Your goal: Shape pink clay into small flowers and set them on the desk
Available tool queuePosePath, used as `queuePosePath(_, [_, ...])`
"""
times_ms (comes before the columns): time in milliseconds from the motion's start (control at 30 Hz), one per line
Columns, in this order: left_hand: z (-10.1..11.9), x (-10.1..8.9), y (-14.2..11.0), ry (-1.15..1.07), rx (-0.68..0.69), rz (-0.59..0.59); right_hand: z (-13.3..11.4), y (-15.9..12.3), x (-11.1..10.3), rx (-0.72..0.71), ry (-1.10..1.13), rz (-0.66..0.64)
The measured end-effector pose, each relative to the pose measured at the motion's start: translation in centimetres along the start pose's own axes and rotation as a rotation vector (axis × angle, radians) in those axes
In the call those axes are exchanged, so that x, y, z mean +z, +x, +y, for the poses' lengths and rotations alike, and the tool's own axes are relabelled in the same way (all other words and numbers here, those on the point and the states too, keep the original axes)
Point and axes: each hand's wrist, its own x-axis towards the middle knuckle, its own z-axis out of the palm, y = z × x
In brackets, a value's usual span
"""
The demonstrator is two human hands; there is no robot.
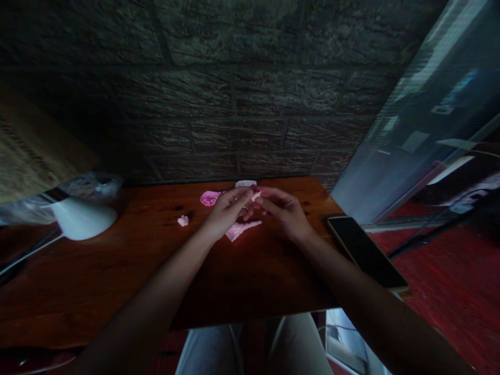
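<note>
Pink pc [255, 196] btwn LH [228, 207], RH [288, 210]

Your left hand [227, 207] and right hand [287, 212] cover part of the pink piece [255, 196] between your fingertips, and it's too small for its shape to read! Just beyond those fingers, a white item [246, 183] has its near side hidden. Nearer you, the left hand masks some of the pink strip [237, 230]. Far left of your fingers, the frame slices off a brown printed object [35, 140], its lettering too blurred to read.
</note>
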Motion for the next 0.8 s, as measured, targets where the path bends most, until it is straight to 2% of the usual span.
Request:
queuePosePath(67, [-0.1,0.0,-0.1,0.056,0.026,-0.018,-0.2,0.0,0.1,-0.005,-0.008,0.026])
queuePosePath(167, [-0.2,0.0,-0.4,0.263,0.117,-0.054,-0.4,-0.1,0.3,0.002,-0.033,0.047])
queuePosePath(233, [-0.3,0.1,-0.7,0.383,0.173,-0.069,-0.5,-0.2,0.3,0.009,-0.048,0.020])
queuePosePath(467, [0.1,0.0,-0.8,0.545,0.263,-0.029,-0.8,-0.4,0.3,0.004,-0.118,-0.081])
queuePosePath(667, [0.0,-0.1,-0.8,0.536,0.273,-0.025,-0.3,0.0,-0.2,-0.046,-0.186,-0.127])
queuePosePath(800, [0.4,-0.3,-0.7,0.492,0.253,-0.020,-1.4,-0.8,-0.6,-0.046,-0.336,-0.169])
